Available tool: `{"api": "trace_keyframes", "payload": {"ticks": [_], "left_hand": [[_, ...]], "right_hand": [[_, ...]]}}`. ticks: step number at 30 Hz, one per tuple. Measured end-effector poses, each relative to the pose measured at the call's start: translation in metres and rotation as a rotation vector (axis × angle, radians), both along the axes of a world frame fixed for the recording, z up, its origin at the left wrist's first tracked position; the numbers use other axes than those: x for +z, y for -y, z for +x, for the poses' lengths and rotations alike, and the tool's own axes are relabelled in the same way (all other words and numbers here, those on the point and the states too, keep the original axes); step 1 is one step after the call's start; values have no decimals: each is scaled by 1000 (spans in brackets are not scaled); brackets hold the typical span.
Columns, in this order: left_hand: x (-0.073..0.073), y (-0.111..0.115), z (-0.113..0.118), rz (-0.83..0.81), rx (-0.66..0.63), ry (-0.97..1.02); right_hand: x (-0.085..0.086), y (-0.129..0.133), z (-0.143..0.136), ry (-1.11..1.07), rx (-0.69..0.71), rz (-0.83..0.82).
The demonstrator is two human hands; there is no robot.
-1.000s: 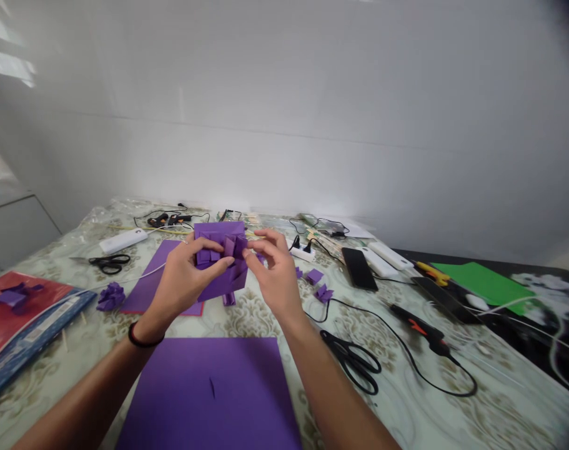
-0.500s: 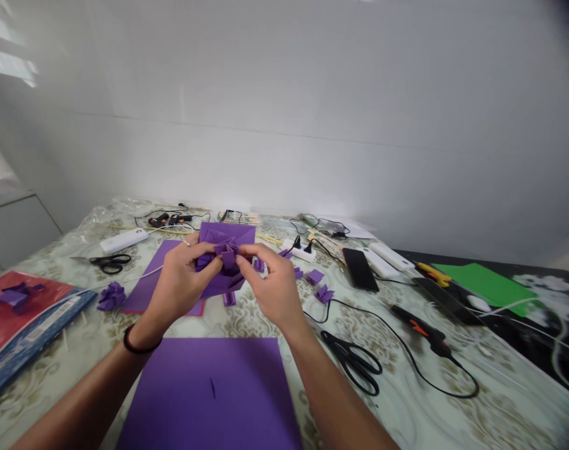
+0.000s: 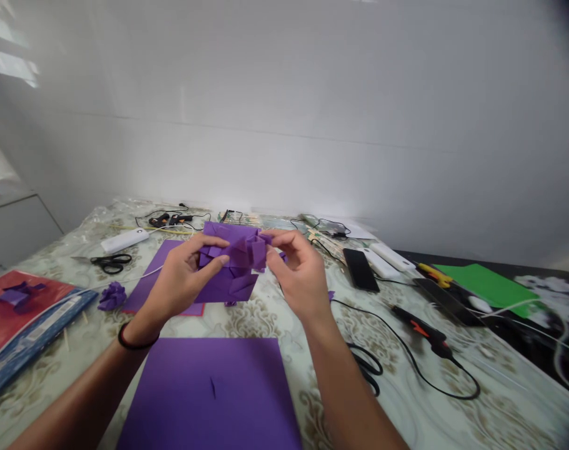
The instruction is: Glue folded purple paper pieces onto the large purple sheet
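**Pinching folded purple paper up between the left hand and the right hand**

Holds the folded purple paper raised over the patterned tablecloth, directly between the two hands. Pinches its left part between left thumb and fingers, with the fingertips lying over the folds. Pinches with right thumb and forefinger at a small boxy fold on the right side; cannot tell if glued on or loose.

Wears a dark band on the left wrist. Has a large purple sheet lying flat nearer than both hands, between the forearms, with a thin dark mark on it. Shows another purple sheet partly behind the left hand, with a crumpled purple piece to its left. Includes open black scissors and a white oblong device farther out to the left.

Includes a black phone right of the right hand, then green paper much farther right. Has a corded black glue gun to the right of the right forearm, and black scissor handles just beside that forearm, partly hidden by it.
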State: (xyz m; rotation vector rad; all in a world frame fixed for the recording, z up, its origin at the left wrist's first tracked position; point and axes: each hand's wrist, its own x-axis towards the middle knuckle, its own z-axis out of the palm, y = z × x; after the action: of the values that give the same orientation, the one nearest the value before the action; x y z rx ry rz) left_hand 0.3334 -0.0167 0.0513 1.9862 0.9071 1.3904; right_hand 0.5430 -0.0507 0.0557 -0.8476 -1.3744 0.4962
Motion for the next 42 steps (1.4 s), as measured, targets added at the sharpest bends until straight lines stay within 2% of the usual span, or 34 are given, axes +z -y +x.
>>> {"api": "trace_keyframes", "payload": {"ticks": [3, 7, 10, 12, 17, 20, 23, 26, 28, 30, 32, 34, 36, 42], "left_hand": [[-3, -5, -2, -46, 15, 26], [-4, -13, -5, -23, 57, 48], [-8, -27, -11, -41, 142, 18], [-17, -42, -17, -90, 222, -40], [-53, -87, -38, -193, 330, -89], [-60, -98, -49, -216, 361, -126], [-42, -85, -47, -146, 374, -119], [-10, -42, -28, -70, 224, -88], [9, -5, -10, 139, 64, -17], [20, 27, 6, 337, 56, -64], [23, 47, 17, 413, 94, -70], [22, 53, 21, 398, 134, -53], [19, 52, 21, 330, 132, -17], [14, 50, 16, 29, 6, 115]], "right_hand": [[2, 0, 7, -58, -28, -33], [7, 0, 9, -80, -69, -35], [6, -2, 9, -80, -105, -53], [3, -3, 9, -52, -118, -87], [0, -3, 8, 82, -173, -149], [1, 1, 2, 152, -210, -128], [3, 5, -6, 221, -233, -38], [3, 9, -13, 284, -308, 131], [2, 12, -17, 331, -378, 240], [1, 16, -21, 375, -419, 317], [1, 20, -25, 404, -421, 365], [1, 23, -29, 416, -400, 390], [2, 26, -31, 429, -373, 402], [1, 37, -31, 489, -291, 381]]}}
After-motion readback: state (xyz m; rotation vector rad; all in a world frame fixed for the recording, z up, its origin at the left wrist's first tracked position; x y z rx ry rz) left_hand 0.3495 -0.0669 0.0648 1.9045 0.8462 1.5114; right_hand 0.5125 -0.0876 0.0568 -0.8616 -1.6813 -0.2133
